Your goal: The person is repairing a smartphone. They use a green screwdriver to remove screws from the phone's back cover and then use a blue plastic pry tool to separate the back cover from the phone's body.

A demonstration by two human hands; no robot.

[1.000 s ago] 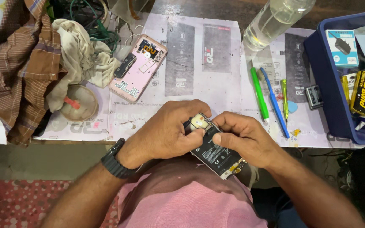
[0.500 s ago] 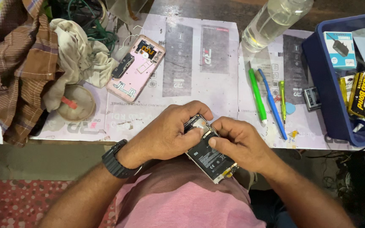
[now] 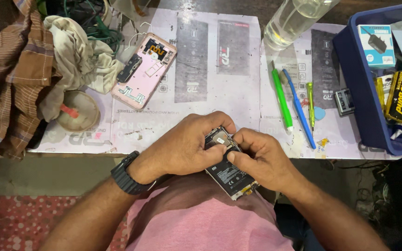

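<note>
An opened phone [image 3: 229,173] with its back off, dark battery and circuit board showing, is held close to my body just below the table's front edge. My left hand [image 3: 187,146], with a black watch on the wrist, grips the phone's left side. My right hand [image 3: 261,158] holds the right side, its thumb pressing on the upper part of the phone near the board. The phone's pink back cover [image 3: 145,69] lies apart on the white paper-covered table [image 3: 210,102].
A green tool [image 3: 282,97], a blue toothbrush [image 3: 298,109] and a small screwdriver [image 3: 311,104] lie right of centre. A blue tray [image 3: 366,116] of boxes and tubes stands at the right. A clear bottle [image 3: 294,18], crumpled cloths [image 3: 29,65] and a round dish [image 3: 77,111] are nearby.
Both hands and the phone have shifted slightly; the right thumb has moved up over the phone's upper part. The grip stays the same.
</note>
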